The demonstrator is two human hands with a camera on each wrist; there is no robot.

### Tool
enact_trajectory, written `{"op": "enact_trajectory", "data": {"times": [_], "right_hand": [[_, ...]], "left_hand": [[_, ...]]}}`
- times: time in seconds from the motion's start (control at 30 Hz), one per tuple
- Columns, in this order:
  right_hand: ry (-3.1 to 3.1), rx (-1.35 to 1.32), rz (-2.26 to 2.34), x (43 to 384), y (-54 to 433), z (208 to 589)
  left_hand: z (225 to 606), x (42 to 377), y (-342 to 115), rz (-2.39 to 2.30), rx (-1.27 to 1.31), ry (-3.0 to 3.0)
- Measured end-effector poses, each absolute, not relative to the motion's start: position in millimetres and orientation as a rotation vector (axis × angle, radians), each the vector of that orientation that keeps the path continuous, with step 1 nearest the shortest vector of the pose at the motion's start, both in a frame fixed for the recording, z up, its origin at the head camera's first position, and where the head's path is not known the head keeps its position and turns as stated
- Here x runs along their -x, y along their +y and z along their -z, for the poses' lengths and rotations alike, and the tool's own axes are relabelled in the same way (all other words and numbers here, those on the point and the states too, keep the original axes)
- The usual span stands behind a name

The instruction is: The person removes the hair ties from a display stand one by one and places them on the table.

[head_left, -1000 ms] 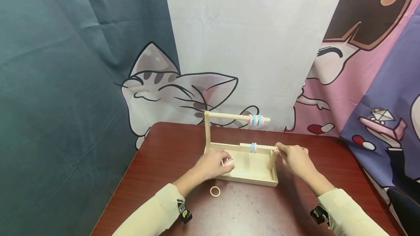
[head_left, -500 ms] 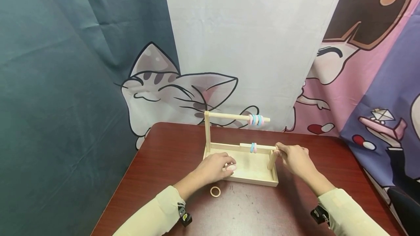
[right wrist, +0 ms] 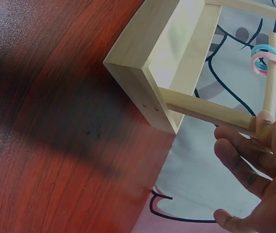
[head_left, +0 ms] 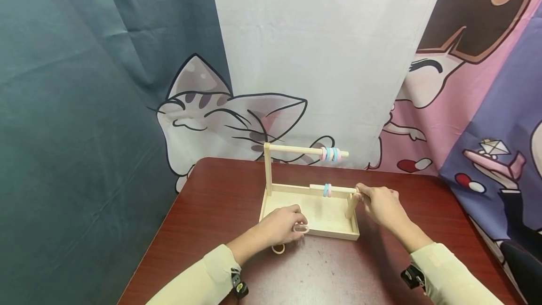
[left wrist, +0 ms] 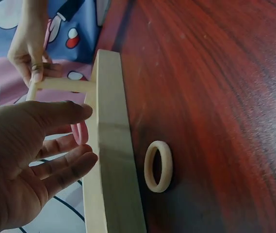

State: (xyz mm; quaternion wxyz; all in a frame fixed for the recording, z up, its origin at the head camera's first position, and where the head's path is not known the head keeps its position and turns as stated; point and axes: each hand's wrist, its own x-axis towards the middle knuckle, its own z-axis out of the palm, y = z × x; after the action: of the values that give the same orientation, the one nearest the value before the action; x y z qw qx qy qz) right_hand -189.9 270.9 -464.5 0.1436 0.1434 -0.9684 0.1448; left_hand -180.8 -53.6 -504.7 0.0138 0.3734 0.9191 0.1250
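Note:
In the head view my left hand (head_left: pixel 281 225) pinches a pink ring (head_left: pixel 301 228) at the front wall of a wooden tray (head_left: pixel 334 235). The left wrist view shows that pink ring (left wrist: pixel 80 132) between thumb and fingers. My right hand (head_left: pixel 381 205) grips the top of the tray's short right post (head_left: pixel 351 207), where the lower rod (head_left: pixel 344 190) meets it. Blue and pink rings (right wrist: pixel 267 60) hang on this rod. A plain wooden ring (left wrist: pixel 158 166) lies on the table before the tray, partly covered by my left hand in the head view.
A taller post (head_left: pixel 268 171) rises at the tray's left end and bears an upper rod (head_left: pixel 294 149). Several pink, blue and white rings (head_left: pixel 330 154) sit near that rod's free right end. The reddish-brown table (head_left: pixel 322 276) meets a printed curtain (head_left: pixel 271 60) behind.
My left hand has come from over the tray to its front wall, towards me and slightly right, with the pink ring. The right hand stays at the post.

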Motion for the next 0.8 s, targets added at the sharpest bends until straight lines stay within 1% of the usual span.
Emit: {"op": "enact_trajectory", "data": {"times": [0.23,0.47,0.8], "right_hand": [[-2.791,-0.417,-0.421,190,272,465],[-2.785,-0.411,-0.420,191,272,466],[-2.799,-0.401,-0.410,190,272,465]], "left_hand": [[509,173,-48,-0.264,-1.166,2.854],[510,169,-46,-0.171,-1.244,2.830],[515,158,-42,-0.037,-1.237,2.816]]}}
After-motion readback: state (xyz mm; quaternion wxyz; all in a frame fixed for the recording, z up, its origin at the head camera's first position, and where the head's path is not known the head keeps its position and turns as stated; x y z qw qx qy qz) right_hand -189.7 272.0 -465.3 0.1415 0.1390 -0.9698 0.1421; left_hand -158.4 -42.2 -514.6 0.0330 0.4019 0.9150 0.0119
